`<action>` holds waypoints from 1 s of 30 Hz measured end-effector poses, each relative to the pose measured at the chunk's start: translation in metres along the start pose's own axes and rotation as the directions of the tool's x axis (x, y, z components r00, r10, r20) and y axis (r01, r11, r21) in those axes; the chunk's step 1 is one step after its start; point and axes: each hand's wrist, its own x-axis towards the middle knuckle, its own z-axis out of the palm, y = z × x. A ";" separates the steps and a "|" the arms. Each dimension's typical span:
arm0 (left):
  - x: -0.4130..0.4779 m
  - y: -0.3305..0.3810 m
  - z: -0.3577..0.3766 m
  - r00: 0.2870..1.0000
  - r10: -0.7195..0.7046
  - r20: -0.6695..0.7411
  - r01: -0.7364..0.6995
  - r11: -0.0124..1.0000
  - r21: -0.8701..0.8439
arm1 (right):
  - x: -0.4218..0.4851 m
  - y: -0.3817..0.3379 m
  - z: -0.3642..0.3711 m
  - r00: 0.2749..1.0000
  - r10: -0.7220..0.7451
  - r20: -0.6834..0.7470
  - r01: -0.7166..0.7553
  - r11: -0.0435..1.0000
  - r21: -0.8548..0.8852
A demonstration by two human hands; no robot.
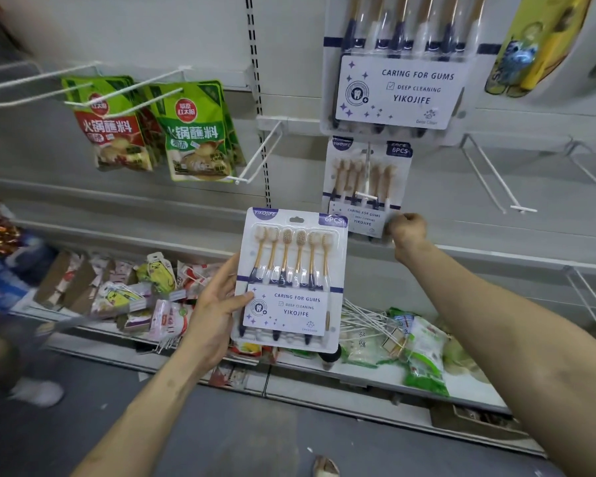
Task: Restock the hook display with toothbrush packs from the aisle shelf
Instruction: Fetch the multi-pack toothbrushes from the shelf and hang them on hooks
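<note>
From the head camera, my left hand (217, 311) grips a YIKOJIFE six-piece toothbrush pack (291, 280) upright by its left edge, thumb across the label, in front of the lower shelf (375, 380). My right hand (406, 232) is curled closed on the bottom corner of a matching pack (365, 191) hanging on a display hook (367, 196). Green sauce pouches (200, 132) hang at left.

The bottom shelf (324, 382) carries snack packets (152, 290) at left, loose white hooks (362, 320) right of them, then green bags (424, 352).
</note>
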 end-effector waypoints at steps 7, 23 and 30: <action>-0.019 -0.008 -0.008 1.000 -0.030 -0.001 0.030 0.999 -0.038 | -0.053 0.046 -0.029 0.997 0.074 -0.010 -0.074 0.995 0.067; -0.031 -0.008 0.045 0.997 -0.035 0.068 0.034 0.999 0.016 | -0.211 0.040 -0.098 0.934 -0.179 0.311 0.097 0.960 0.262; -0.006 0.003 0.074 1.000 0.028 -0.001 -0.028 0.992 0.120 | -0.206 0.019 -0.113 0.939 -0.257 0.228 0.185 0.938 0.293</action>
